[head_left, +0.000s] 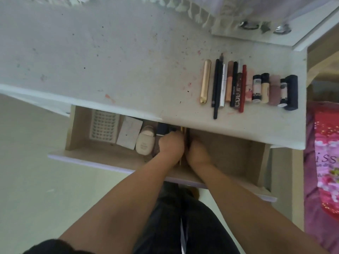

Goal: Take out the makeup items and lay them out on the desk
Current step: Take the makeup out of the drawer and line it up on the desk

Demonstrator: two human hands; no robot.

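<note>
While both forearms reached down into the open drawer [229, 153], the scene ran as follows from left to right. At the drawer's left end lay a pale tray with rows of small dark pieces [104, 130], then a white flat box [129, 134], then a cream bottle with a rounded cap [144, 142], with a dark case [162, 129] just behind it. The left hand [171, 146] and right hand [197, 153] sat close together at the drawer's middle, fingers curled down around a bundle of slim dark and gold pencils [185, 132]; which hand truly gripped them I cannot tell. On the stained white desk [110, 61], toward its right end, a row of makeup items [247, 85] lay side by side: a gold tube [205, 81], black pencils, lipsticks, small foundation bottles and a dark blue case [291, 92] at the far right.
</note>
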